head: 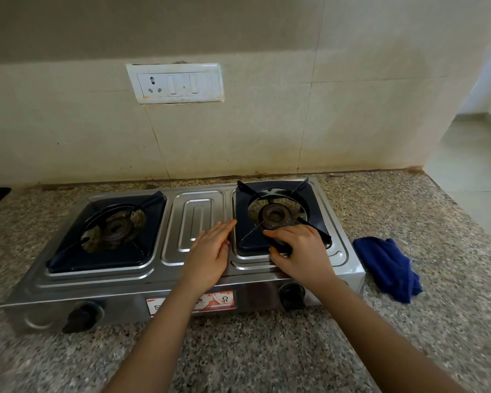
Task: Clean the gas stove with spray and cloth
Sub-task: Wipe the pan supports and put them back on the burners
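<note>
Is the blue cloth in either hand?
No, the blue cloth lies on the counter beside the stove; the left hand rests on the stove and the right hand grips a pan support.

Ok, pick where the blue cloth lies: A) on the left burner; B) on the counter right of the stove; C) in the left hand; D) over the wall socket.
B: the blue cloth lies bunched on the granite counter beside the stove's right end; the right hand grips a pan support.
</note>
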